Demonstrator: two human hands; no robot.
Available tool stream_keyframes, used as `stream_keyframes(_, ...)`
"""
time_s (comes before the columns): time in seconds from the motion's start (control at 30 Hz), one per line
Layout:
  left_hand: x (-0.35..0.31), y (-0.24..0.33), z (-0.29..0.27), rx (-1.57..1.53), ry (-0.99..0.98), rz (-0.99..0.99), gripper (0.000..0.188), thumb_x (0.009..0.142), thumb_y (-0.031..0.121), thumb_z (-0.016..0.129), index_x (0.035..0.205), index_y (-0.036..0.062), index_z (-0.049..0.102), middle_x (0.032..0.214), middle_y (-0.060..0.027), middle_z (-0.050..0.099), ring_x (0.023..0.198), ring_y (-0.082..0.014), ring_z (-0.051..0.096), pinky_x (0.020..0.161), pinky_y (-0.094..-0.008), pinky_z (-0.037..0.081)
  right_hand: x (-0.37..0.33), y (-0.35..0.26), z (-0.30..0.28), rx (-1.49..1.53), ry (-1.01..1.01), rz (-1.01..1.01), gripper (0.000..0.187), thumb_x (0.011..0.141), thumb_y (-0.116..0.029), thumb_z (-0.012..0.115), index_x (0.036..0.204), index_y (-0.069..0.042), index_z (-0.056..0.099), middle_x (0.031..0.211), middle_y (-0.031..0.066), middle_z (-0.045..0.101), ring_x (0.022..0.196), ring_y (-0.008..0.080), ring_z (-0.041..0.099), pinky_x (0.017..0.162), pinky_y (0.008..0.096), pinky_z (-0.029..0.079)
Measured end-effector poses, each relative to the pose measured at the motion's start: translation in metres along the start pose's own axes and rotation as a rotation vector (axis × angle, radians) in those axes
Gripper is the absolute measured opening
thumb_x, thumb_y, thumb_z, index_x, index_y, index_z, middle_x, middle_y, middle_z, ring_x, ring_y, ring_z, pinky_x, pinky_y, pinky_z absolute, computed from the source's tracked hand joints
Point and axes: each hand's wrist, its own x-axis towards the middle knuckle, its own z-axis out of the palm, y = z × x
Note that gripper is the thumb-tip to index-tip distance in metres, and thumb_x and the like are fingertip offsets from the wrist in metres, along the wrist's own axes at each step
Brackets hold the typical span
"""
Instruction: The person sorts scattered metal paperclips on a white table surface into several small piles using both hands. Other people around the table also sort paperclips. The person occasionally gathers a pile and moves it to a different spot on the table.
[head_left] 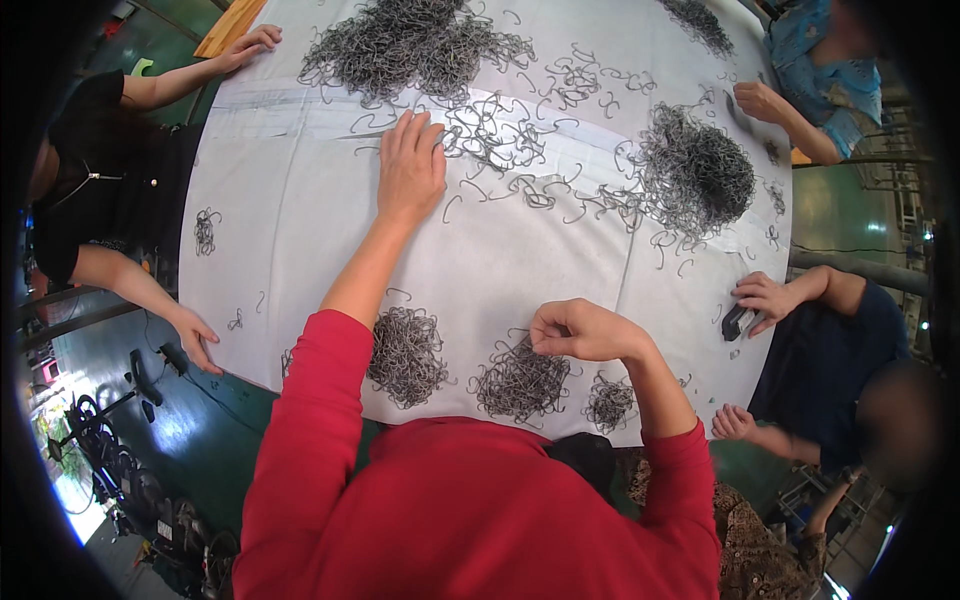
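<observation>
My left hand (412,170) reaches far over the white-covered table, its fingers stretched out flat at the edge of a loose spread of dark curved wire hooks (492,132). My right hand (583,330) is closed in a pinch over the far edge of a small pile of hooks (522,382); what the fingertips hold, if anything, cannot be made out. Left of that pile lies another heap of hooks (407,357), close to my left forearm. To its right sits a smaller heap (609,402).
Large hook piles lie at the far side (415,50) and on the right (697,170). A person in black (110,190) leans at the left edge. On the right, one co-worker's hand (762,103) hovers over the table; another's hand (766,300) rests on a dark object (738,322).
</observation>
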Motion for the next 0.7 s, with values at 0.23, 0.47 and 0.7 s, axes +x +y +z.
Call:
stream_keyframes(0.23, 0.0, -0.002, -0.002, 0.009, -0.016, -0.008, 0.026, 0.087, 0.014, 0.051, 0.112, 0.0042, 0.054, 0.126, -0.0136, 0.047, 0.125, -0.0322, 0.038, 0.102, -0.0476, 0.029, 0.066, -0.005, -0.127, -0.165, 0.745, -0.059, 0.02, 0.083, -0.017, 0.061, 0.093, -0.002, 0.068, 0.081, 0.0101, 0.068, 0.077, 0.0178, 0.063, 0.072, 0.0299, 0.048)
stream_keyframes(0.47, -0.002, -0.002, -0.003, -0.024, -0.037, -0.046, 0.027, 0.088, 0.015, 0.05, 0.113, 0.0048, 0.053, 0.128, -0.0124, 0.046, 0.127, -0.031, 0.036, 0.104, -0.048, 0.027, 0.168, 0.002, -0.222, -0.387, 1.053, 0.268, 0.031, 0.074, -0.032, 0.069, 0.088, -0.005, 0.072, 0.084, 0.0134, 0.069, 0.082, 0.0259, 0.066, 0.074, 0.0371, 0.051)
stream_keyframes(0.7, 0.0, 0.001, -0.002, -0.057, -0.044, -0.055, 0.027, 0.088, 0.015, 0.049, 0.112, 0.0055, 0.053, 0.128, -0.0118, 0.046, 0.128, -0.0302, 0.034, 0.104, -0.0486, 0.026, 0.181, -0.012, -0.224, -0.527, 0.957, 0.351, 0.033, 0.076, -0.033, 0.067, 0.091, -0.004, 0.068, 0.091, 0.0141, 0.068, 0.083, 0.0253, 0.065, 0.072, 0.0383, 0.05)
